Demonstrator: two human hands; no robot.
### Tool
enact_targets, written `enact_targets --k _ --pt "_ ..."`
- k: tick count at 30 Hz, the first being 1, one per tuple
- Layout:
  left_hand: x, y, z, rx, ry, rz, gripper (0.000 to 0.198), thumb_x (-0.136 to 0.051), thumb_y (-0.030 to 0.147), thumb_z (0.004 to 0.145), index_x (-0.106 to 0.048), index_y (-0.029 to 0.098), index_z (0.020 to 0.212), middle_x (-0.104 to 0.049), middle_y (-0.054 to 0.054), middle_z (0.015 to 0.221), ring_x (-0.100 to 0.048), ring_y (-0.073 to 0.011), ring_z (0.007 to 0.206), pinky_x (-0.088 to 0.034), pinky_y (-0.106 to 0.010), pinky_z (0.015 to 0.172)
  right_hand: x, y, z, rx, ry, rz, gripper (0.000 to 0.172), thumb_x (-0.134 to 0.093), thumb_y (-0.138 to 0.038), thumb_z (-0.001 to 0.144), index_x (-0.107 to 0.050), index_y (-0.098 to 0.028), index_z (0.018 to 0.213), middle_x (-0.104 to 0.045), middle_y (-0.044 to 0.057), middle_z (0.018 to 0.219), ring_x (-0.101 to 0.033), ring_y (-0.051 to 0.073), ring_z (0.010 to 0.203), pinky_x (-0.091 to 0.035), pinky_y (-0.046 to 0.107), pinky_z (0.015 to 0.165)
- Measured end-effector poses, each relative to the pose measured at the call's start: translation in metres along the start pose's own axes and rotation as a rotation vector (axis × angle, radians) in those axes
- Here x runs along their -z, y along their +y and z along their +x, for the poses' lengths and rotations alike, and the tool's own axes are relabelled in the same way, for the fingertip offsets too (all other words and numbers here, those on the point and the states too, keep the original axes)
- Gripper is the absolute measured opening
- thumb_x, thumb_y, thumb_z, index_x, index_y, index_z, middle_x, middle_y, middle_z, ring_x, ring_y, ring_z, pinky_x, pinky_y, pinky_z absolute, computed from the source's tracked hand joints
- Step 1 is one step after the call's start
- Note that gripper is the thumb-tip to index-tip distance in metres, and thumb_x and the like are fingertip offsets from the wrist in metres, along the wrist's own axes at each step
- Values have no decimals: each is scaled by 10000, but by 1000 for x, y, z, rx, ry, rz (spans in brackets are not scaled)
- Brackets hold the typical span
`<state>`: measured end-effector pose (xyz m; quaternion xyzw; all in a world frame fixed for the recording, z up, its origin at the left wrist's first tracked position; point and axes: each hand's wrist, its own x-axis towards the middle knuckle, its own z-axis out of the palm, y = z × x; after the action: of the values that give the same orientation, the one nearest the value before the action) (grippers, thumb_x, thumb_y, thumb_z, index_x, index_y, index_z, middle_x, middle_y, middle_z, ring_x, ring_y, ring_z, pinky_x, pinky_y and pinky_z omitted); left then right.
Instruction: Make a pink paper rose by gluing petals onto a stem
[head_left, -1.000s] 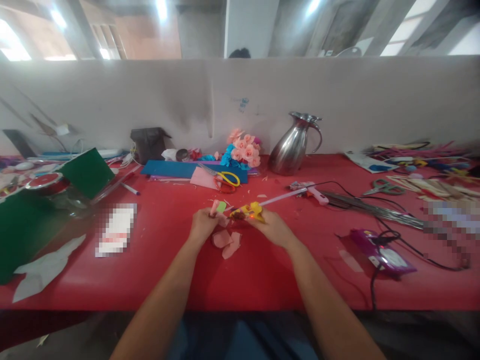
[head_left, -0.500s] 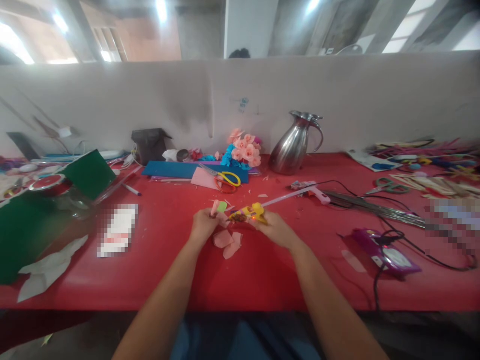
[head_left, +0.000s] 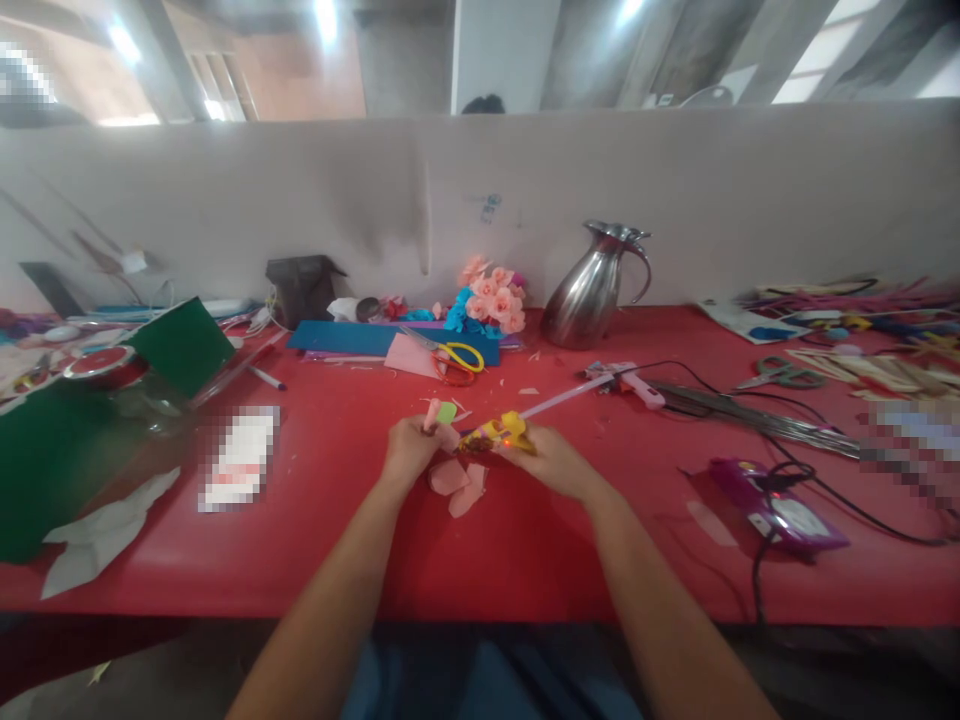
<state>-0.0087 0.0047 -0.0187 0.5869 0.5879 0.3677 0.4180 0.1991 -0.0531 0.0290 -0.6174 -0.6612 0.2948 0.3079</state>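
Pinched in my left hand [head_left: 407,450] is a small pink paper flower piece [head_left: 433,416], rolled at the top with a loose petal at its side. My right hand [head_left: 555,458] is closed around a yellow glue gun [head_left: 499,432] with an orange light glowing on it. A clear glue stick [head_left: 562,397] juts from its back end. The nozzle points left, close to the pink piece; whether they touch I cannot tell. Below the hands lie cut pink paper petals [head_left: 459,484] on the red tabletop [head_left: 480,575]. A small green piece [head_left: 447,411] shows just behind the left fingers.
Scissors [head_left: 459,358] rest on blue sheets [head_left: 337,338] behind the hands. Pink paper flowers [head_left: 496,300] and a steel jug [head_left: 592,290] stand further back. On the right are a pink glue gun [head_left: 643,388], wire stems [head_left: 757,420] and a purple power box [head_left: 780,508] with cords.
The view has shifted slightly. Both hands stay nearly in place, with the glue gun still held close to the pink paper piece.
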Motion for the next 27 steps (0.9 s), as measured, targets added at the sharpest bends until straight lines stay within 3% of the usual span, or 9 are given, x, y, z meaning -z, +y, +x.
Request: enact_targets --k 4,8,13,15,18,20,21,24,27 --pt "1 2 -1 -22 -15 -1 117 -577 187 609 -658 144 682 -679 -40 655 -631 -178 674 -439 -231 587 5 1 0 43 -81 -15 340 -559 -455 746 -653 -184 929 -685 20 764 -619 205 711 -454 275 658" --pt "0 0 0 1 -3 -46 135 -601 210 604 -659 135 700 -675 -39 669 -625 -174 668 -440 -232 585 12 8 3 -52 -29 -50 384 -488 -503 779 -631 -157 860 -663 32 713 -592 174 628 -419 252 568" --pt "0 -2 -2 -35 -45 -206 185 -635 238 594 -673 127 738 -677 -39 710 -614 -167 694 -443 -231 620 21 36 11 -267 151 -217 435 -452 -596 762 -585 -181 763 -624 30 607 -574 174 552 -383 258 526" --pt "1 0 -5 -55 -60 -243 191 -631 251 605 -673 124 741 -675 -38 714 -607 -161 686 -443 -234 631 26 45 12 -319 220 -336 432 -430 -592 774 -576 -187 740 -622 55 628 -589 205 608 -395 281 561" --pt "2 6 -9 -72 -57 -247 192 -627 260 615 -677 126 743 -678 -45 723 -603 -162 687 -443 -238 636 30 44 11 -264 457 -593 344 -448 -461 805 -598 -152 823 -635 151 823 -575 280 847 -403 359 722" --pt "2 10 -10 -76 -58 -242 191 -629 259 612 -681 128 740 -681 -48 726 -604 -165 688 -442 -240 636 27 29 11 -147 583 -720 299 -464 -373 807 -605 -126 900 -614 192 930 -532 302 943 -364 407 820" --pt "2 11 -11 -82 -65 -240 191 -627 256 613 -684 129 744 -684 -49 732 -604 -164 689 -441 -240 637 23 18 13 -63 568 -729 286 -468 -354 808 -611 -131 913 -614 184 938 -526 297 948 -349 411 846" --pt "1 10 -10 -114 -90 -234 187 -612 259 632 -686 131 747 -683 -40 737 -594 -151 668 -430 -231 624 3 -21 23 180 254 -564 227 -521 -337 775 -644 -191 899 -643 102 975 -543 245 933 -359 358 852" --pt "0 5 -7 -153 -90 -181 165 -603 272 652 -668 130 706 -647 -14 655 -550 -125 597 -395 -215 568 -20 -51 36 220 -31 -441 202 -548 -317 740 -678 -218 858 -687 61 912 -579 223 886 -388 301 772"
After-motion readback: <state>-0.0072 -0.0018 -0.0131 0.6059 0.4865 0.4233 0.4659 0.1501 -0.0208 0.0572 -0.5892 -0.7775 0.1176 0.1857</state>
